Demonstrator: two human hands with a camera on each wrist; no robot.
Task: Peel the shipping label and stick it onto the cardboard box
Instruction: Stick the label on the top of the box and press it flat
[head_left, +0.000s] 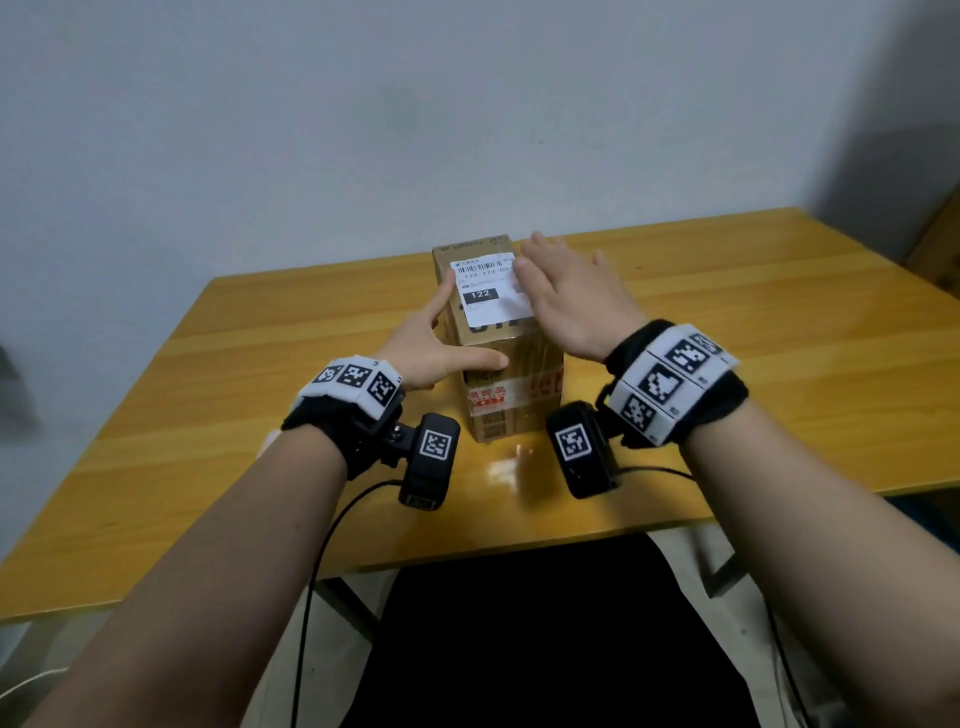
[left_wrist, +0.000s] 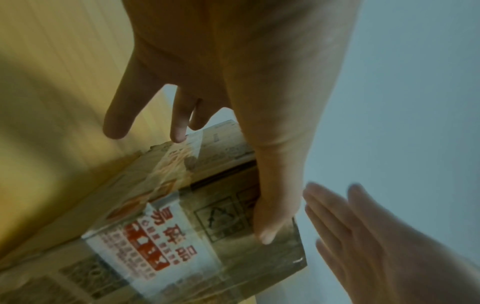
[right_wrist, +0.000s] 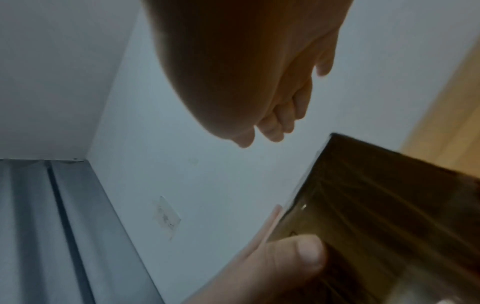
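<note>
A tall brown cardboard box (head_left: 511, 374) stands upright in the middle of the wooden table (head_left: 249, 395). A white shipping label (head_left: 491, 291) with a barcode and "122" lies flat on its top face. My left hand (head_left: 431, 348) steadies the box: the straight thumb (left_wrist: 272, 205) presses the front face near the top edge, and the index finger lies along the top left edge. My right hand (head_left: 571, 296) is flat with straight fingers, hovering just right of the label and above the box (right_wrist: 389, 205). It holds nothing.
A red and white fragile sticker (left_wrist: 145, 244) and clear tape wrap the box's front. A plain wall rises behind the table. A black chair seat (head_left: 519, 649) sits below the table's near edge, and cables hang from both wrist cameras.
</note>
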